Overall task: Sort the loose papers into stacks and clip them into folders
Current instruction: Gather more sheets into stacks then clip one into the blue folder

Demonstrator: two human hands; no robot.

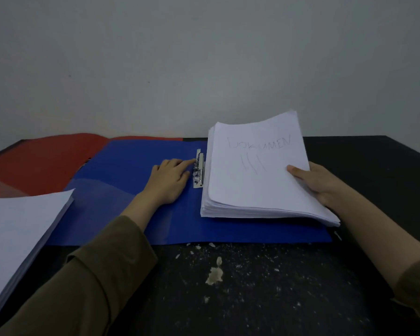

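Note:
An open blue folder (136,166) lies flat on the black table, with a metal clip (198,169) at its spine. My left hand (168,181) rests flat on the folder's left half, fingertips touching the clip. A thick stack of white paper (255,175), marked "DOKUMEN" in faint pencil, sits on the folder's right half with its left edge by the clip. My right hand (313,183) grips the stack's right edge, thumb on top, and lifts that side slightly.
A red folder (41,161) lies open behind the blue one at the far left. A second white paper stack (17,229) sits at the near left. The black table (252,287) has pale scuffs and crumbs in front. A grey wall stands behind.

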